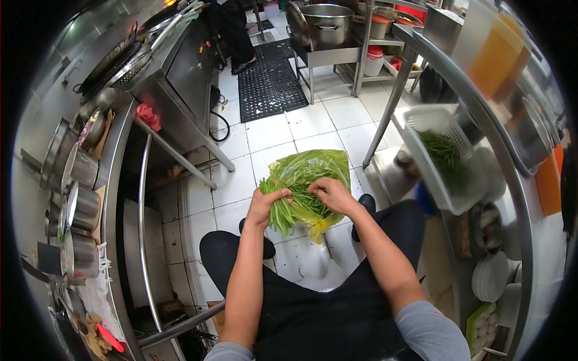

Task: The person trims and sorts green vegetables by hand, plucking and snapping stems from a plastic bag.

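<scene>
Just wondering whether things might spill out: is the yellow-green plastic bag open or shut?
Open: the bag leaves green stalks uncovered, a bunch in the left hand and more beneath the right hand.

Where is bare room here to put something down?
Bare white tiles lie between the black mat and the green bag, and left of the bag. Crowded: the left counter, with steel pots, and right side, with plates.

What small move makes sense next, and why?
Probably the right hand should draw a few stems toward the left hand: its fingertips are at them, they lie loose on the bag, and the left holds a bunch.
</scene>
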`<state>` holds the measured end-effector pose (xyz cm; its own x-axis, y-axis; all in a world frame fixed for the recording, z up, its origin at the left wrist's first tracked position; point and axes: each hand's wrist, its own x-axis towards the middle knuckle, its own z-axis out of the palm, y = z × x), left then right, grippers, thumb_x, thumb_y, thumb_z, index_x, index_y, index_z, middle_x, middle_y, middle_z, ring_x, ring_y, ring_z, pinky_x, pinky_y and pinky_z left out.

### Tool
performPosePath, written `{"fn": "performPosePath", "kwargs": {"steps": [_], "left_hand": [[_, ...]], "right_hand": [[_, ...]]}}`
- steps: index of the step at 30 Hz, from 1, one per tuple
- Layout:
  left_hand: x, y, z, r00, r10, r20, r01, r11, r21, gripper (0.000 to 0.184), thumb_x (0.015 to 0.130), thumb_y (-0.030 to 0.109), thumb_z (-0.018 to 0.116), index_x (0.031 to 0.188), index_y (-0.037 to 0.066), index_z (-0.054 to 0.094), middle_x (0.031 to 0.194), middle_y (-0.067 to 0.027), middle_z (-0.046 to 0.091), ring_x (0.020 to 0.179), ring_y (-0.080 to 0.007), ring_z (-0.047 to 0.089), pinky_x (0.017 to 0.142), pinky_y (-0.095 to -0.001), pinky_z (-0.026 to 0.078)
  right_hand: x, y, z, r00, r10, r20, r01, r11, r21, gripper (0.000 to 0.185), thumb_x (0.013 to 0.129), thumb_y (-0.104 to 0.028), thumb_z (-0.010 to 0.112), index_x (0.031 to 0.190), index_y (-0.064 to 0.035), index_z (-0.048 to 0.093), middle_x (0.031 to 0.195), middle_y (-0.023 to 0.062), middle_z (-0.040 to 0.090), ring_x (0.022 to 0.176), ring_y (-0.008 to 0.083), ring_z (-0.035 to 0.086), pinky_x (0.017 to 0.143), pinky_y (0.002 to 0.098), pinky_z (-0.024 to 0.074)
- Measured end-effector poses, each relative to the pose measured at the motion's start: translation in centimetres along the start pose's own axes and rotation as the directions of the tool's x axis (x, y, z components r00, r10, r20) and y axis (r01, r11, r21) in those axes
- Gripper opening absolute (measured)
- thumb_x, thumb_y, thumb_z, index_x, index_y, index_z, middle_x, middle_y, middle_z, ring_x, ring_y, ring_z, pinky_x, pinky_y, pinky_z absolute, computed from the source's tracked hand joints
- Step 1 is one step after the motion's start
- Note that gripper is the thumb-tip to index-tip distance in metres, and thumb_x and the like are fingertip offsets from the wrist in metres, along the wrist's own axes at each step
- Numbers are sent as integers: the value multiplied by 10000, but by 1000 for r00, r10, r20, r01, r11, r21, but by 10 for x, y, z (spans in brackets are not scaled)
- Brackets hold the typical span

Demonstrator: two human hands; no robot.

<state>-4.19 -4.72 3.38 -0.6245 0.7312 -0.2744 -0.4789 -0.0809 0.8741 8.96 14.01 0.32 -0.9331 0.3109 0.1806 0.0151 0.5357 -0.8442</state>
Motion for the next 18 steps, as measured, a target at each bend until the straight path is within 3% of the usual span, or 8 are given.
{"fn": "performPosePath", "kwargs": {"steps": [1, 2, 4, 5, 12, 14, 18], "left_hand": [[-1, 2, -2, 999, 16, 30, -15, 999, -31, 202, 832, 36, 671, 999, 14, 559, 871, -104, 673, 706, -174, 676, 637, -335, 584], [0, 1, -4, 999, 15, 28, -14, 999, -33, 202, 832, 36, 671, 999, 14, 559, 871, -104, 673, 706, -174, 676, 637, -335, 584], [1, -2, -8, 998, 18, 57, -11, 994, -106, 213, 848, 52, 661, 1028, 21, 551, 904, -100, 673, 724, -177, 674, 652, -338, 584], [1, -3, -10, 998, 16, 55, -10, 994, -106, 213, 848, 52, 661, 1028, 21, 551, 904, -100, 673, 724, -177, 674, 652, -338, 584], [-1, 0, -10, 996, 23, 82, -12, 990, -137, 224, 868, 89, 650, 1055, 26, 543, 931, -99, 673, 751, -180, 675, 673, -342, 587], [-2, 1, -9, 996, 30, 85, -18, 990, -139, 222, 870, 91, 649, 1053, 25, 544, 933, -99, 673, 752, -179, 675, 676, -342, 587], [-3, 4, -8, 997, 26, 76, -19, 996, -90, 215, 868, 94, 648, 1043, 23, 544, 928, -99, 672, 745, -177, 675, 669, -338, 588]], "right_hand": [[2, -4, -1, 988, 120, 96, -131, 985, 114, 228, 869, -140, 625, 1046, -13, 690, 971, 161, 686, 890, 251, 664, 805, 330, 518], [1, -9, 2, 988, 121, 98, -132, 985, 113, 228, 869, -140, 625, 1046, -13, 690, 971, 161, 686, 890, 251, 664, 805, 330, 518], [-2, -25, 8, 982, 138, 131, -174, 927, 332, 241, 873, -172, 645, 1044, -8, 689, 956, 151, 683, 868, 205, 659, 791, 317, 517], [-3, -22, 14, 996, 28, 83, -49, 962, 270, 232, 867, -182, 653, 1005, 1, 693, 907, 131, 691, 829, 171, 655, 755, 315, 517], [-5, -25, 26, 989, 120, 88, -136, 967, 214, 182, 840, -135, 634, 925, 17, 687, 787, 68, 676, 712, 138, 613, 670, 284, 496], [-6, -28, 30, 987, 154, 35, -156, 908, 389, 176, 820, -132, 635, 903, 15, 685, 747, 51, 653, 685, 111, 583, 653, 263, 482], [-5, -16, 40, 985, 149, 89, -174, 854, 490, 170, 808, -137, 644, 873, 16, 678, 728, 39, 643, 660, 94, 569, 634, 261, 480]]}}
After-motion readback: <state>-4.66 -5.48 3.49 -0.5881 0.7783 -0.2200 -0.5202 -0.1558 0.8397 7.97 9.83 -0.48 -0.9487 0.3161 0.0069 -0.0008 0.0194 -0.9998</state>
